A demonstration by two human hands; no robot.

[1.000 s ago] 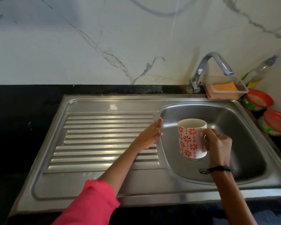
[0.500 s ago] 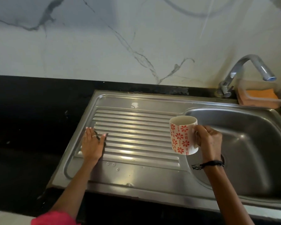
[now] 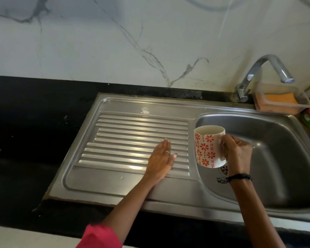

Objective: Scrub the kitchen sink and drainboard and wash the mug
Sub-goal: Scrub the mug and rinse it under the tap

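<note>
My right hand (image 3: 237, 153) holds the mug (image 3: 208, 146) by its handle, fingers curled round it, upright above the left edge of the sink (image 3: 283, 169), right of centre in the frame. My left hand (image 3: 160, 161) lies flat with straight fingers on the ribbed drainboard (image 3: 125, 138), mid-frame, just left of the mug. A tap (image 3: 263, 76) and an orange sponge (image 3: 278, 98) in a clear tub sit upper right.

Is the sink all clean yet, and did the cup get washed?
Nothing looks finished. Right now the left hand lies flat on the ribbed drainboard, and the right hand holds the mug upright over the sink. No water runs from the tap; the sponge sits unused in its tub.
</note>
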